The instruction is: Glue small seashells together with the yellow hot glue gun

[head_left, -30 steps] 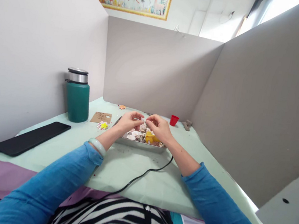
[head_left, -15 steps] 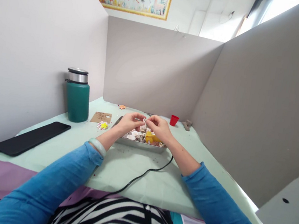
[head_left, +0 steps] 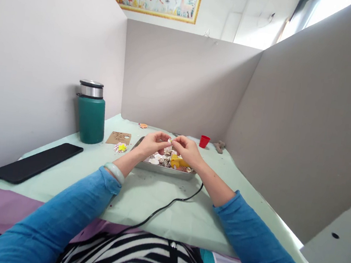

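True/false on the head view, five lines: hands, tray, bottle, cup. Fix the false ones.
1. The bare left hand and bare right hand are close together over the shallow silver metal tray. True.
2. The hands hold nothing. False: they pinch a small pale piece, kind unclear.
3. The tall green cylindrical bottle stands upright. True.
4. That bottle is right of the tray. False: it is left.
5. The small red tapered cup is right of the hands. True.

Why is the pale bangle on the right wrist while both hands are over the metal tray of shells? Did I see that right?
Nearly! The pale bangle is on the left wrist, as the head view shows, while both left hand and right hand are over the metal tray of shells.
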`<control>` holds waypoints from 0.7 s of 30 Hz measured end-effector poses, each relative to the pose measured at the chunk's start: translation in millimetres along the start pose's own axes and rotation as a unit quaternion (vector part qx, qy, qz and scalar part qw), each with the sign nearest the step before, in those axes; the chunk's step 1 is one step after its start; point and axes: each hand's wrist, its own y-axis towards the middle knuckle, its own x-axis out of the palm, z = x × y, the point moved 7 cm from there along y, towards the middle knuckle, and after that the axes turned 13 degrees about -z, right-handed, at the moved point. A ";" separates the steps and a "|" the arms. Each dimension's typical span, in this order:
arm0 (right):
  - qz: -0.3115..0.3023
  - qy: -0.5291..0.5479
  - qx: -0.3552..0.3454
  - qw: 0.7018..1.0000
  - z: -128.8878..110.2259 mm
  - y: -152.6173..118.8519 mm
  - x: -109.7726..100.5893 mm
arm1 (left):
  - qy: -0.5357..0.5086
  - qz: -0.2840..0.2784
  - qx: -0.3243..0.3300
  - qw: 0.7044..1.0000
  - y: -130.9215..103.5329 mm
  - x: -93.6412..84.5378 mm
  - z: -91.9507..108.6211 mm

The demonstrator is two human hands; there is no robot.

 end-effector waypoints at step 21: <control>-0.020 0.043 -0.007 0.999 -1.2 0.3 1.3 | -0.152 -0.060 -0.020 0.986 0.9 4.2 -11.8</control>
